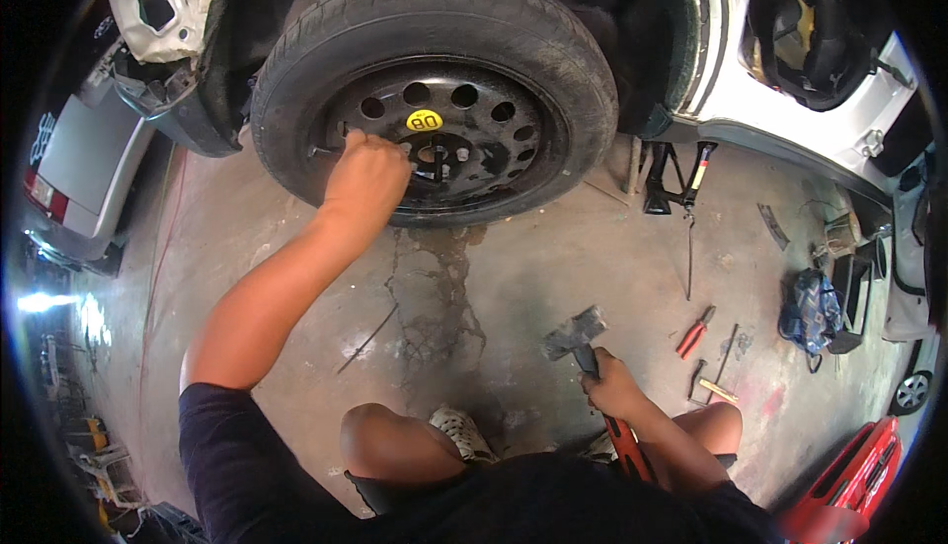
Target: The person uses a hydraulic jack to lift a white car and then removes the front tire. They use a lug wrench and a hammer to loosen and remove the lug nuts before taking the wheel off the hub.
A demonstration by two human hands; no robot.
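Observation:
A black steel wheel (474, 90) with a dark tyre (583, 80) and a yellow round sticker (424, 120) faces me on a raised vehicle. At the left of its hub, my left hand (370, 171) is closed round a dark metal bar (321, 152), whose end sticks out on the left; most of it is hidden by my fingers. A short black piece (438, 162) juts from the hub, among the lug nuts (462, 154). My right hand (614, 386) grips a sledgehammer (575, 334) by its red and black handle, just below the head, low and apart from the wheel.
A black scissor jack (671, 181) with a hooked rod (689, 263) stands right of the wheel. Red-handled pliers (695, 334), a small hammer (717, 389) and a thin rod (367, 338) lie on the floor. A blue bag (812, 309) and a red case (849, 480) are farther right.

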